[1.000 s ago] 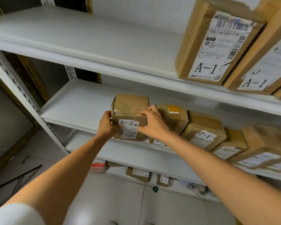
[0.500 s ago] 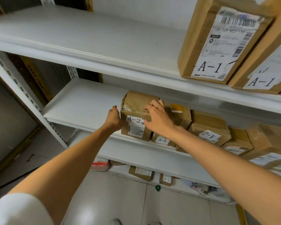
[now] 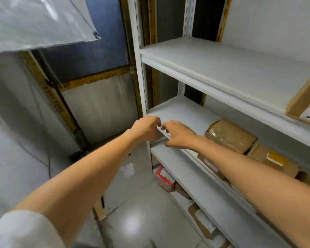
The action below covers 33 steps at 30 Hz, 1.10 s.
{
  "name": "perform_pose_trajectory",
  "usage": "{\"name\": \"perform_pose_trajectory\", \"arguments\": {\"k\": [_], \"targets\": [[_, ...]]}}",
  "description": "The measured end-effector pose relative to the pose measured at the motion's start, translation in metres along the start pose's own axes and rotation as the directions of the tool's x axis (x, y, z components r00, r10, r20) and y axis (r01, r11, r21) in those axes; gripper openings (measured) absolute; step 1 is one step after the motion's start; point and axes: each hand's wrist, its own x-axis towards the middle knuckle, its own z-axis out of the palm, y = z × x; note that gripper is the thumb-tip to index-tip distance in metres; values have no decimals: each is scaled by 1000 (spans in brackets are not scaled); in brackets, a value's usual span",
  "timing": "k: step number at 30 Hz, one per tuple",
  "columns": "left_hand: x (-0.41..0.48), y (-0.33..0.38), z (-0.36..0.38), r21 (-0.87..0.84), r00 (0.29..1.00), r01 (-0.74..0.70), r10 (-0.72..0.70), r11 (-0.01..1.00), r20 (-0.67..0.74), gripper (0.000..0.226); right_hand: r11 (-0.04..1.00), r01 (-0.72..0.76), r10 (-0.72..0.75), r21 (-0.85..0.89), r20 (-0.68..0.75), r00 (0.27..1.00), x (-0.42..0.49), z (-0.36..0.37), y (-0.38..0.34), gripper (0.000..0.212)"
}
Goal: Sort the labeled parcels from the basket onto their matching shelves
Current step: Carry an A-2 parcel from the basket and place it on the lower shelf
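The brown taped parcel (image 3: 229,136) stands on the white middle shelf (image 3: 177,111), leftmost in a row of parcels, its label turned out of sight. Neither hand touches it. My left hand (image 3: 147,128) and my right hand (image 3: 178,135) hover close together at the shelf's front edge, left of the parcel. Their fingers are loosely curled and hold nothing. The basket is not in view.
A parcel with a yellow sticker (image 3: 274,161) sits right of the placed one. A large labeled box (image 3: 304,102) stands on the top shelf (image 3: 222,65) at the far right. More parcels (image 3: 202,224) and a red-and-white pack (image 3: 164,177) lie lower down. A white upright (image 3: 140,77) bounds the rack's left side.
Both hands have let go of the A-2 parcel and drawn back left to the shelf's front edge. The view has swung left, so the rack now sits on the right.
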Motion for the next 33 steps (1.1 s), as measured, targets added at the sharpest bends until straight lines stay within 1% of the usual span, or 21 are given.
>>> {"name": "perform_pose_trajectory", "arguments": {"k": [2,5,8,11,14,17,20,22,24,25,26,28,31,33], "targets": [[-37,-14,-6,-4,992,123,-123,992,-19,39,995,103,-102,-13,20,995,0,7,-23,44],[-101,-31,-6,-62,943,326,-329,943,-42,42,963,270,-269,-21,55,962,-7,21,-58,51],[-175,-42,3,-111,862,496,-503,862,-59,43,909,415,-409,-25,124,904,-22,39,-99,56],[-264,-46,18,-177,745,651,-666,738,-37,41,827,562,-551,16,215,806,-48,64,-151,60],[-365,-41,37,-241,582,788,-813,567,-12,42,699,711,-692,82,329,643,-91,97,-215,63],[-469,-25,56,-282,400,877,-916,390,-22,37,555,820,-786,142,412,461,-147,130,-284,66],[-575,1,71,-321,232,921,-973,222,-6,34,363,912,-869,192,423,257,-220,157,-351,56],[-641,20,83,-344,129,931,-992,119,5,38,215,949,-899,232,427,100,-273,174,-390,49],[-701,39,96,-365,16,931,-1000,8,18,41,85,956,-893,279,447,-51,-323,191,-424,52],[-727,48,103,-374,-32,926,-999,-39,24,43,37,954,-881,297,460,-109,-345,199,-439,56],[-752,57,111,-378,-70,923,-997,-74,25,43,-4,951,-869,309,469,-156,-367,207,-454,59],[-797,73,126,-361,-138,922,-990,-141,35,44,-75,943,-850,324,474,-231,-410,222,-483,58],[-858,90,149,-353,-213,908,-974,-224,70,42,-175,932,-809,316,494,-320,-471,243,-522,56],[-900,99,161,-372,-269,884,-959,-284,91,39,-229,924,-774,308,518,-364,-507,256,-548,57]]}}
